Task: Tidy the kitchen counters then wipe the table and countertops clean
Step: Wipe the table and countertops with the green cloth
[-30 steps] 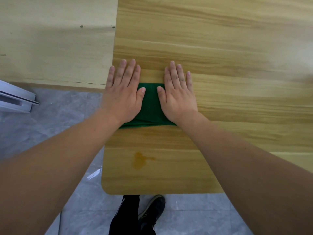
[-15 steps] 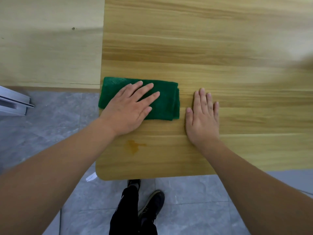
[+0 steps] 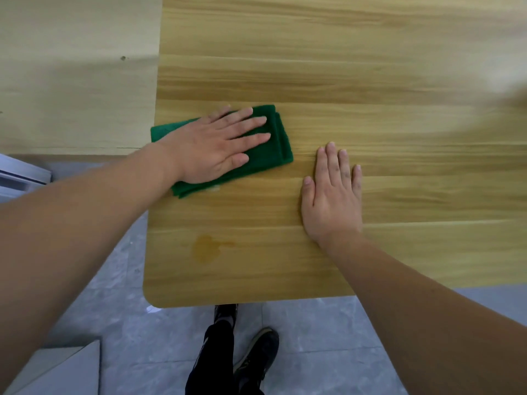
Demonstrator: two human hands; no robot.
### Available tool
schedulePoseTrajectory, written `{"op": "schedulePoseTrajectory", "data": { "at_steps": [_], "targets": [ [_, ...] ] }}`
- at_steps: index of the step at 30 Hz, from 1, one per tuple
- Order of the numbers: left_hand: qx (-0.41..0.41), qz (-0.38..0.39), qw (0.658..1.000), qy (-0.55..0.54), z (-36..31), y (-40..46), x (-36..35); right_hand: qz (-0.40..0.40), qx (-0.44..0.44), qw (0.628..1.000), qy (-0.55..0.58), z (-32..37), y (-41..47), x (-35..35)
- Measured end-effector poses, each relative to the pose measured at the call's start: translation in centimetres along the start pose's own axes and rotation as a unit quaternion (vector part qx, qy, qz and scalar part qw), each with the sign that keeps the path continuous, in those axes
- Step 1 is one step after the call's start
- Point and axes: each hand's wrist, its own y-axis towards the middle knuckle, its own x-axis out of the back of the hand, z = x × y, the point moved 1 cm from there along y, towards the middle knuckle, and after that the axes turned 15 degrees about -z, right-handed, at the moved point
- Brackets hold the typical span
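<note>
The left hand (image 3: 212, 146) is pressing flat, fingers straight, on the cloth (image 3: 281, 138) at the table's (image 3: 370, 67) left edge; the right hand (image 3: 332, 195) is resting flat, gripping nothing. Nearer than the cloth, 1 stain (image 3: 206, 248) is risking being missed. Grey floor (image 3: 313, 337) is showing below.

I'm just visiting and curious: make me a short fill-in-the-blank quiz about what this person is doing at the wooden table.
1. The left hand presses flat on a folded cloth whose colour is ____.
2. The right hand lies flat on the bare light wooden table, touching ____ cloth.
3. The amber liquid stain lies nearer the table's ____ edge than the cloth does.
4. Under the table's edge, dark shoes stand on a floor of grey ____.

Missing words: green; no; near; tiles
</note>
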Motion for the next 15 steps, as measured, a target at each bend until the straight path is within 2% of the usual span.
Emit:
{"op": "schedulePoseTrajectory", "data": {
  "at_steps": [3, 6, 15],
  "targets": [
    [0.091, -0.015, 0.996, -0.018, -0.7, 0.4, -0.2, -0.003, 0.001, 1.0, 0.008, -0.1, 0.1, 0.0],
    [0.121, -0.024, 0.992, -0.022, -2.1, -0.2, -0.4, -0.003, 0.0, 1.0, 0.016, -0.1, 0.0, 0.0],
    [0.083, -0.029, 0.996, -0.011, -7.0, -5.4, -1.1, 0.002, 0.004, 1.0, 0.011, -0.2, 0.1, 0.0]
  ]
}}
